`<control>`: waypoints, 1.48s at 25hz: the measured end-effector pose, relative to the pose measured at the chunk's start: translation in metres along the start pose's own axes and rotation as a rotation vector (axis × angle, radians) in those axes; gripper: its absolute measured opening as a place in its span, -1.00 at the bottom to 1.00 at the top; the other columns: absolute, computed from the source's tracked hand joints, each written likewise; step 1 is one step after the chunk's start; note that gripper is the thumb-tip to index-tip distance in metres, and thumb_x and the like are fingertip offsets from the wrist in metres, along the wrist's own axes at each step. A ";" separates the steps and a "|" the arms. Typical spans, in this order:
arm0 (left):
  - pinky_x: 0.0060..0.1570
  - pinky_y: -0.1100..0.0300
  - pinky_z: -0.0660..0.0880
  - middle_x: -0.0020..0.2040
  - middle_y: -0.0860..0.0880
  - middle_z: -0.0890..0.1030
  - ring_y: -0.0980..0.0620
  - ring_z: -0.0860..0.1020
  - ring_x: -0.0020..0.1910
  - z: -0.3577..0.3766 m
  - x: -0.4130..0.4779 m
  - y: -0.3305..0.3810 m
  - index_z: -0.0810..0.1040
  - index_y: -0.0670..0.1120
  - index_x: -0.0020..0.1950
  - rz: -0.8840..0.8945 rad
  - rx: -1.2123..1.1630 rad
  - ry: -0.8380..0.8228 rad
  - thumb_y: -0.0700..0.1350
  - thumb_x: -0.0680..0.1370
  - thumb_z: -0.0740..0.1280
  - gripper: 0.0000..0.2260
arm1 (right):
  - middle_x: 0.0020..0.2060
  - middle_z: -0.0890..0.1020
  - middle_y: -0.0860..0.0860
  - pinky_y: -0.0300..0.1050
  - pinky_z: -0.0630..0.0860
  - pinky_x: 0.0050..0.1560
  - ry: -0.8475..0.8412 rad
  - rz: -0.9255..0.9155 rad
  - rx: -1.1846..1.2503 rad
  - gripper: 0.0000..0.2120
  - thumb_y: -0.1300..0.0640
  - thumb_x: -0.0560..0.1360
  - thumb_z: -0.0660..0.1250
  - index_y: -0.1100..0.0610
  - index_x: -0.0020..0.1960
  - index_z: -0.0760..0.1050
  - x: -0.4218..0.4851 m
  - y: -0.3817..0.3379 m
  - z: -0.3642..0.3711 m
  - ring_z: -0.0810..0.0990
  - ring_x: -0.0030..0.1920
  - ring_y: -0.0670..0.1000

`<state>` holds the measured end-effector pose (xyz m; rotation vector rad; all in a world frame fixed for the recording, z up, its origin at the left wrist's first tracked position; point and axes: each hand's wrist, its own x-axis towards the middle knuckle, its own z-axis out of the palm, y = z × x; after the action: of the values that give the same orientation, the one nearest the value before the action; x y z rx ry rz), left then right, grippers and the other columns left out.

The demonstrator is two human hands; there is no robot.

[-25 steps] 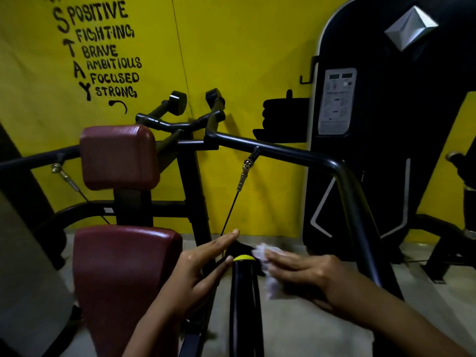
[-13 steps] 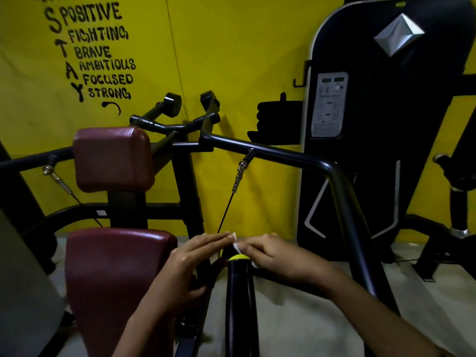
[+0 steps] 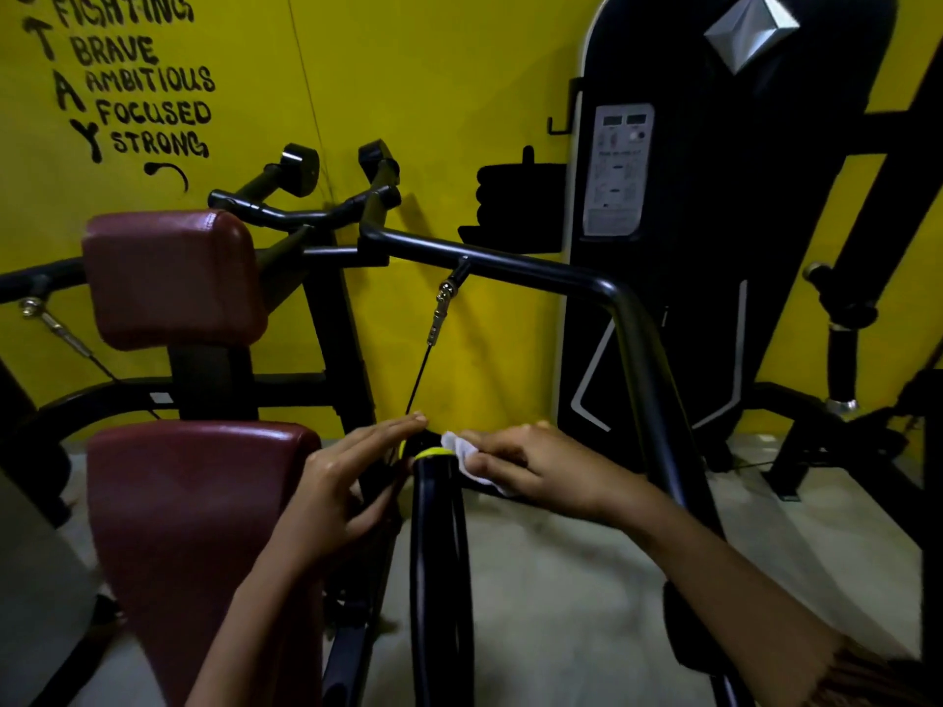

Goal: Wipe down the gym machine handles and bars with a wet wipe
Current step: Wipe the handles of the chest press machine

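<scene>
A black padded handle with a yellow end cap rises toward me in the lower middle. My right hand holds a white wet wipe against the right side of the handle's top. My left hand sits just left of the handle with its fingers stretched out toward the cap; whether it touches the handle is unclear. A black curved bar of the same machine arches over from the middle to the right.
Two maroon pads, an upper one and a lower one, stand at the left. A cable with a metal clip hangs from the bar. A black weight-stack cover stands against the yellow wall. Grey floor lies below.
My right hand has shifted from over the cap to the handle's right side, showing more of the wipe. The view has moved closer to the machine.
</scene>
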<state>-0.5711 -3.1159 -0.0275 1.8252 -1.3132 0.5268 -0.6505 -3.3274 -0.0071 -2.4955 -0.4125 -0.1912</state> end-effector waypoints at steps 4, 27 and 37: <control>0.08 0.43 0.41 0.17 0.11 0.55 0.19 0.55 0.11 0.008 -0.003 0.006 0.45 -0.03 0.24 -0.024 0.032 0.064 -0.10 0.49 0.21 -0.69 | 0.16 0.60 -0.01 -0.08 0.50 0.09 0.160 0.074 -0.153 -0.51 -0.13 0.48 0.16 0.03 0.35 0.42 -0.057 0.024 -0.003 0.56 0.13 -0.03; -0.25 0.27 0.49 -0.03 -0.09 0.66 -0.05 0.61 -0.32 0.011 -0.008 0.013 0.46 0.03 0.25 -0.120 0.054 0.098 -0.05 0.47 0.21 -0.66 | -0.27 0.61 0.20 -0.11 0.54 -0.28 0.340 0.497 -0.536 -0.68 0.45 0.51 -0.02 0.32 -0.09 0.51 -0.098 -0.026 0.037 0.63 -0.24 0.14; -0.33 0.47 0.39 -0.07 -0.01 0.65 0.19 0.53 -0.38 0.009 -0.005 0.022 0.51 -0.06 0.24 -0.157 0.052 0.094 -0.09 0.47 0.25 -0.66 | 0.21 0.52 0.24 0.11 0.41 0.21 0.551 0.409 -0.514 -0.40 0.38 0.23 0.10 0.32 0.29 0.37 -0.082 0.013 0.050 0.55 0.18 0.23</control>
<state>-0.5949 -3.1232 -0.0287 1.9042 -1.0930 0.5590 -0.7216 -3.3290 -0.0735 -2.7907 0.4228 -0.8785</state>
